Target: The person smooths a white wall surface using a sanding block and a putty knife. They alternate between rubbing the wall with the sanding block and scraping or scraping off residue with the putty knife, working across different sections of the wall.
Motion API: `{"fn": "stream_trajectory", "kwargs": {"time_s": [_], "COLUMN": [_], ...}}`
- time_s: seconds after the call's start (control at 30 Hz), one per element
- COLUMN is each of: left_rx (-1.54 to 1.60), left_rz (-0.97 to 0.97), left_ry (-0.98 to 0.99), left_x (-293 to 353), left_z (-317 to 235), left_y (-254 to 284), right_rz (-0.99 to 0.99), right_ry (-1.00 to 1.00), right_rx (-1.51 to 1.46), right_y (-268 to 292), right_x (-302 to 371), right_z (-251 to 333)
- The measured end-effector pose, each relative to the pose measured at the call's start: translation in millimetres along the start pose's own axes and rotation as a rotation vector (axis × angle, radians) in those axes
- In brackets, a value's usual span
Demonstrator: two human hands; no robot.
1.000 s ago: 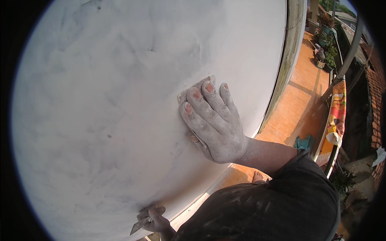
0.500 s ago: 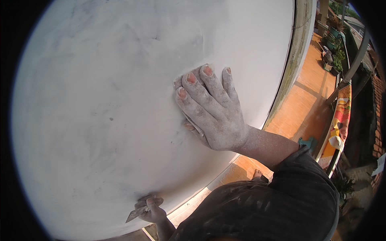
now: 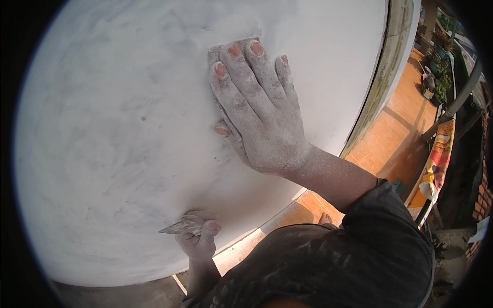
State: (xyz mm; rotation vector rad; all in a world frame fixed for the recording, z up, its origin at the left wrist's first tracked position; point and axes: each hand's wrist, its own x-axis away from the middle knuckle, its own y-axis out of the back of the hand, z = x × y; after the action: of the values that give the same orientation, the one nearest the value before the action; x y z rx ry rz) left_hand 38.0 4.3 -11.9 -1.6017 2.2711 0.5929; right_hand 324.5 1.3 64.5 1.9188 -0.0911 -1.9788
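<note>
Dust [image 3: 280, 138] is spread over the right hand [image 3: 264, 115], which is laid nearly flat, its fingers straight and slightly parted. Under them a grey pad [image 3: 213, 55] is pinned against the upper part of the white wall [image 3: 128, 154]. The pad is mostly covered, with only its top and left edges left exposed; the thumb is held low along its left side, and whether the pad is pinched by it cannot be told.

Lower down, near the bottom of the wall, the left hand [image 3: 197, 245] is closed around a scraper [image 3: 179, 227], whose pointed blade is turned toward the left. Whether the wall is touched by the blade cannot be told. The wall is marked with faint grey smudges and bordered on the right by a weathered frame [image 3: 378, 84].

The body is covered by a dark shirt [image 3: 318, 262], and a bare foot [image 3: 325, 218] is seen on the orange floor [image 3: 380, 149]. Beyond, a patterned cloth [image 3: 440, 159] is draped along a railing, and plants [image 3: 441, 88] are set farther off.
</note>
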Motion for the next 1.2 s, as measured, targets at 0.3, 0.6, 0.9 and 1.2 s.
{"fn": "stream_trajectory", "kwargs": {"time_s": [0.3,0.6,0.9,1.2], "left_rx": [-0.078,-0.07,-0.07,-0.038], "left_rz": [-0.07,-0.102,-0.127,-0.107], "left_ry": [-0.08,0.051,0.074,0.124], "left_x": [-10.4,-8.5,-8.1,-8.4], "left_z": [1.6,-5.0,-5.7,-7.1], "left_y": [-19.2,-24.9,-26.0,-24.9], "right_rz": [0.079,0.081,0.101,0.176], "right_ry": [0.066,0.065,0.131,0.146], "right_rx": [0.0,-0.043,-0.073,-0.074], "right_y": [15.4,-3.8,0.7,11.4], "right_x": [0.6,11.8,-6.7,1.0], "right_z": [-14.0,-1.0,4.0,9.7]}}
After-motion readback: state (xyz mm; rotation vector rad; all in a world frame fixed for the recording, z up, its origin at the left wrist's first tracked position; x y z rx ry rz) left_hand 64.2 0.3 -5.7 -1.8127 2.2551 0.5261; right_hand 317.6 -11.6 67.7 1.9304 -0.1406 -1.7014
